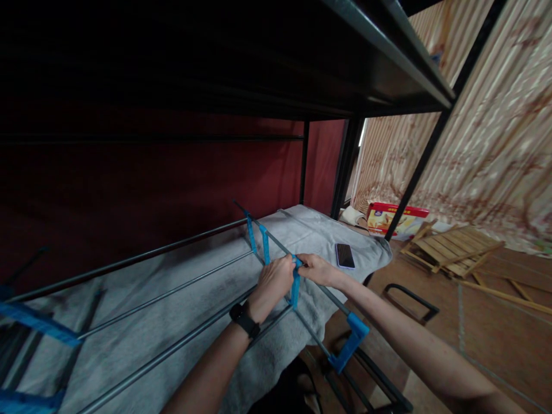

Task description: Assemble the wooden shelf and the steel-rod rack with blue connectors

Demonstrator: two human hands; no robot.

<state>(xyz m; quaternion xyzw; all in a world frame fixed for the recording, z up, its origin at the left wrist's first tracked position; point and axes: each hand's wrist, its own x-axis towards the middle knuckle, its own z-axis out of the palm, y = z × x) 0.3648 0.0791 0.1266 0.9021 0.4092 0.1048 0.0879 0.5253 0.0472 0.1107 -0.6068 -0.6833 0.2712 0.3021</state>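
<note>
Both hands meet at a blue plastic connector (295, 287) on a frame of grey metal tubes (181, 348), which lies across the bed. My left hand (276, 279), a dark watch on its wrist, is closed on the connector's upper end from the left. From the right, my right hand (317, 269) pinches that same end, where the connector joins a tube. More blue connectors sit farther back, such as one upright piece (264, 244), and a blue corner piece (349, 343) is at the near right end. The fingertips partly hide the joint.
A grey blanket (159, 287) covers the lower bunk, with a phone (345, 256) on it. The upper bunk (379, 80) hangs low overhead. On the floor to the right are a folded wooden stool (457, 247), a red and yellow box (397, 219) and a black metal bar (411, 296).
</note>
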